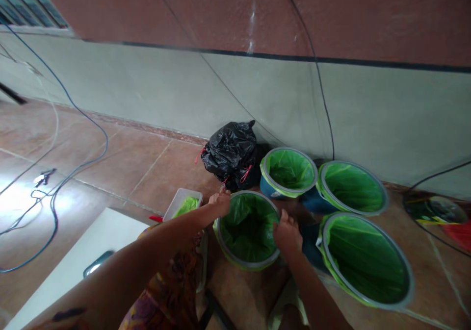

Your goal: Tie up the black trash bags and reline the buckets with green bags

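Observation:
In front of me stands a bin [217,232] lined with a green plastic bag [253,239], with a grey ring around its mouth. My left hand [221,202] is closed on the rim at its upper left. On the right side of the same rim, my right hand [288,229] has its fingers curled over the edge. Three more bins with green liners are close by: one behind [289,170], one at the back right [353,188] and one at the front right [368,261]. The fingertips of both hands are partly hidden.
Black garbage bags [233,148] with red ties lean by the wall. A white container [184,202] holds something green. A phone-like object [97,264] lies on a white board [110,237]. Cables [79,168] cross the floor at left; a red item [458,234] lies far right.

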